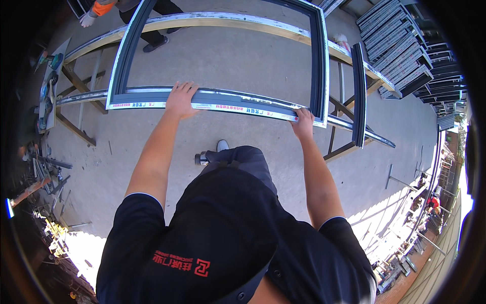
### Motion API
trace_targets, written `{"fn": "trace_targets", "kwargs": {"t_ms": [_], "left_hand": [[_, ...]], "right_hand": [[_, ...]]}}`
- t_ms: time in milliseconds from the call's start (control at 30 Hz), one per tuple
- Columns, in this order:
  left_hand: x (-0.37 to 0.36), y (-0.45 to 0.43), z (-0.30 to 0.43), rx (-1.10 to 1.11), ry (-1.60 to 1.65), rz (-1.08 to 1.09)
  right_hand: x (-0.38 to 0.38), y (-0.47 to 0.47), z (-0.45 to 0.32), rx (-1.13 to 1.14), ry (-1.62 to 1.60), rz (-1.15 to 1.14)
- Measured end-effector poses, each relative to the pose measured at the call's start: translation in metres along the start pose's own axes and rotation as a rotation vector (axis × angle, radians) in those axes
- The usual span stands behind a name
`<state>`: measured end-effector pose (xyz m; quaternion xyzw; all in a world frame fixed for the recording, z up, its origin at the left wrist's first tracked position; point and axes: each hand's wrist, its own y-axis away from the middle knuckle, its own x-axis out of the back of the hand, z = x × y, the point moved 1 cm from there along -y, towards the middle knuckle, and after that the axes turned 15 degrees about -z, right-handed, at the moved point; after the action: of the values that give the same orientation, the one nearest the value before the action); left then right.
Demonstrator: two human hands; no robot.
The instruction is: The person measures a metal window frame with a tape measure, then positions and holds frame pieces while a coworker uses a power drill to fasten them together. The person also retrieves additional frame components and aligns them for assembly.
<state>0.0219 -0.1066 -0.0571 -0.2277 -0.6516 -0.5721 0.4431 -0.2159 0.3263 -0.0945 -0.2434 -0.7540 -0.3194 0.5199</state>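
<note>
A large rectangular dark grey metal frame [224, 107], apparently a window or door frame, lies across two long rails of a workstand [228, 21]. Its near edge carries printed protective film. My left hand [183, 99] rests on that near edge, left of its middle, with the fingers over the top. Near the right-hand corner, my right hand [303, 117] grips the same edge, its fingers curled over it. Right of the frame, a separate dark metal profile [358, 95] lies across the rails.
A co-worker's gloved hand [88, 19] and legs show beyond the stand at upper left. Tools lie on a board [51, 87] at the stand's left end. Stacked wrapped profiles [395, 45] fill the upper right. Scattered metal pieces [49, 163] lie at the left.
</note>
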Motion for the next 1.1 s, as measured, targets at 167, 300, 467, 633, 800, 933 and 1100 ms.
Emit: {"fn": "trace_targets", "kwargs": {"t_ms": [167, 300, 467, 633, 800, 933, 1100], "left_hand": [[0.01, -0.014, -0.015, -0.013, 0.036, -0.041], [0.013, -0.024, -0.023, -0.019, 0.021, -0.082], [0.016, -0.027, -0.026, -0.04, 0.045, -0.04], [0.02, -0.027, -0.026, -0.058, 0.067, -0.015], [0.019, -0.027, -0.026, -0.051, 0.091, -0.053], [0.014, -0.028, -0.026, -0.033, 0.044, -0.055], [0.011, -0.029, -0.025, -0.041, 0.068, -0.049]], "right_hand": [[0.001, -0.012, -0.01, -0.02, 0.037, -0.049], [0.012, -0.02, -0.013, 0.03, 0.038, -0.104], [0.029, -0.033, -0.012, 0.166, 0.104, -0.166], [0.04, -0.045, -0.016, 0.062, 0.107, -0.383], [0.047, -0.056, -0.02, 0.095, 0.245, -0.523], [0.05, -0.06, -0.018, 0.132, 0.271, -0.554], [0.049, -0.057, -0.014, 0.122, 0.228, -0.548]]}}
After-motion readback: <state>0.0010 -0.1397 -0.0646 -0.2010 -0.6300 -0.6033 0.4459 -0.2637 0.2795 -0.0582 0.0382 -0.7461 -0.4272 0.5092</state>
